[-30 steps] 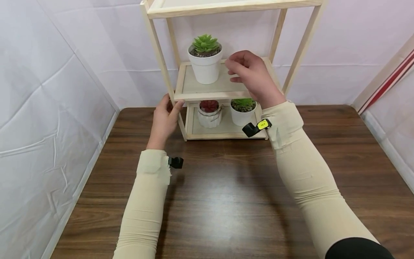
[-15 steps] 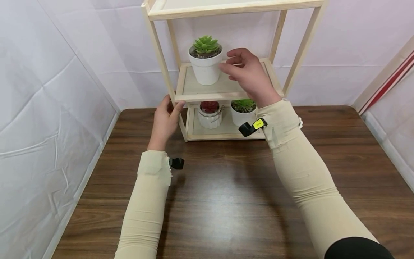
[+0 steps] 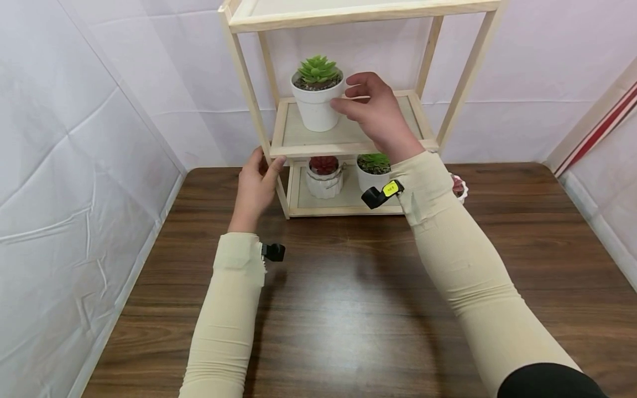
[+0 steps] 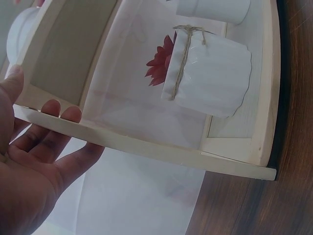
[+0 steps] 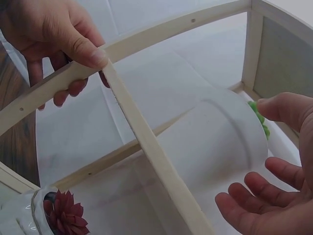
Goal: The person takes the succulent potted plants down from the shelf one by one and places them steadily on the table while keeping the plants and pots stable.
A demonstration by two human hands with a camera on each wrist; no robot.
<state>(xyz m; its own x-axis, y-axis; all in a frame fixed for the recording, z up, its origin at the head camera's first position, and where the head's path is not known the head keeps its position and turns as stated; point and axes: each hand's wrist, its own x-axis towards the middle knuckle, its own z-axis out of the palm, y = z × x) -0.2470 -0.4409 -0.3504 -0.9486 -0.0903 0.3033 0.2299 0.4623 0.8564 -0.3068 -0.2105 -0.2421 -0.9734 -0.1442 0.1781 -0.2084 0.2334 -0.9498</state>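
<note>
My left hand (image 3: 255,185) grips the left front post of a pale wooden shelf rack (image 3: 244,88), its fingers (image 4: 78,159) wrapped round the post and its thumb at the middle shelf's corner. On that shelf stands a white pot (image 3: 318,108) holding a green succulent (image 3: 317,69), upright near the left side. My right hand (image 3: 378,113) is just right of this pot, fingers loosely bent and spread, thumb and fingertips close to its side. In the right wrist view, a gap shows between the fingertips (image 5: 226,201) and the pot.
The bottom shelf bears a white ribbed pot with twine (image 3: 324,185) and red succulent, and a white pot (image 3: 370,179) with a green plant. Another red succulent (image 3: 458,186) shows on the wooden table (image 3: 343,309), behind the right sleeve. The rack's top shelf (image 3: 363,14) overhangs the hands.
My right hand has moved left towards the middle-shelf pot, its fingers spreading. The red succulent at the right has come into sight past the sleeve. My left hand keeps its grip.
</note>
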